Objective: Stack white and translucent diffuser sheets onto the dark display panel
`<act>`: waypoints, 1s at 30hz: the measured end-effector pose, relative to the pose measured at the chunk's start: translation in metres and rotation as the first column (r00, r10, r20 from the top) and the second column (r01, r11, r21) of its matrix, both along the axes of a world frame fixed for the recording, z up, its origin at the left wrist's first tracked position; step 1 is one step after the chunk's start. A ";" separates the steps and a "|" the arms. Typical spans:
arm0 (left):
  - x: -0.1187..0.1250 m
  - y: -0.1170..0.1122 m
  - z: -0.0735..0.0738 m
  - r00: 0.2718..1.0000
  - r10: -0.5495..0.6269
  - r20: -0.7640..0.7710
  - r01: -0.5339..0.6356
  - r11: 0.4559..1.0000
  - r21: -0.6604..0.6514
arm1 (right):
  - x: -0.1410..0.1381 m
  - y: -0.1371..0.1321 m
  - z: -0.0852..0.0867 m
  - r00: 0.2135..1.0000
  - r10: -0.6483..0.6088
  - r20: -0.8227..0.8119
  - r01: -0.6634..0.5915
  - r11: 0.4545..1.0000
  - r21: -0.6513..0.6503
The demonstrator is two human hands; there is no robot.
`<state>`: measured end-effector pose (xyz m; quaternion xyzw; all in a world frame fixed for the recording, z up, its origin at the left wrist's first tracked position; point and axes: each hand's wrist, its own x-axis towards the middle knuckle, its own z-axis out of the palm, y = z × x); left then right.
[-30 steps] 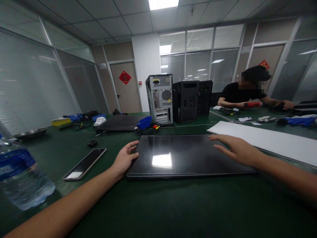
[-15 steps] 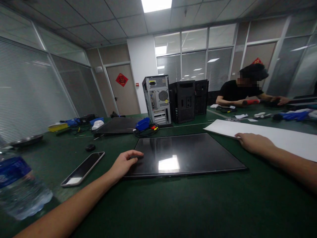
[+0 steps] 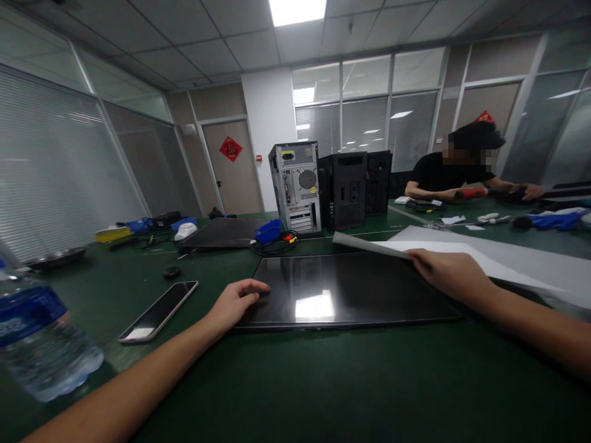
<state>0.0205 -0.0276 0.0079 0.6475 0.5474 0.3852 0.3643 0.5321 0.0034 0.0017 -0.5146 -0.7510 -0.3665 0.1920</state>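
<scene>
A flat black display panel (image 3: 351, 295) lies on the green table in front of me, a ceiling light mirrored in its glossy face. My left hand (image 3: 237, 301) rests at its left edge, fingers stretched over the surface and holding nothing. With closed fingers, my right hand (image 3: 446, 271) grips the edge of a thin white sheet (image 3: 364, 242). That sheet is tilted up and overhangs the panel's far right part. Under and behind it, another white sheet (image 3: 517, 255) lies on the table to the right. My right thumb is mostly hidden.
Left of the panel are a phone (image 3: 159, 312), a black mouse-like object (image 3: 171, 272) and a water bottle (image 3: 44, 344). Computer cases (image 3: 300, 191) stand behind it, near a blue tray (image 3: 268, 231) and cables. At far right a person (image 3: 457, 163) handles a red tool (image 3: 473, 193).
My right hand has moved left and slightly up with the white sheet's edge, which now overhangs the panel; another white sheet shows beneath. My left hand stays on the panel.
</scene>
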 end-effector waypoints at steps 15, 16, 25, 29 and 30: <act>0.002 0.001 0.000 0.999 0.036 -0.017 -0.036 0.999 -0.017 | -0.064 -0.047 0.017 0.868 0.442 -0.225 -0.492 0.712 -0.500; 0.002 0.001 -0.001 0.999 0.034 -0.009 -0.035 0.999 -0.015 | -0.062 -0.044 0.016 0.897 0.392 -0.206 -0.440 0.737 -0.513; -0.002 0.004 -0.006 0.999 0.008 -0.043 -0.006 0.999 0.053 | -0.064 -0.039 0.009 0.967 0.208 -0.150 -0.256 0.777 -0.574; -0.005 0.005 -0.011 0.997 -0.012 -0.071 0.020 0.994 0.112 | -0.077 -0.053 0.014 0.960 0.243 -0.142 -0.280 0.774 -0.568; -0.005 0.006 -0.011 0.997 -0.010 -0.075 0.018 0.994 0.108 | -0.080 -0.056 0.016 0.955 0.260 -0.140 -0.292 0.768 -0.570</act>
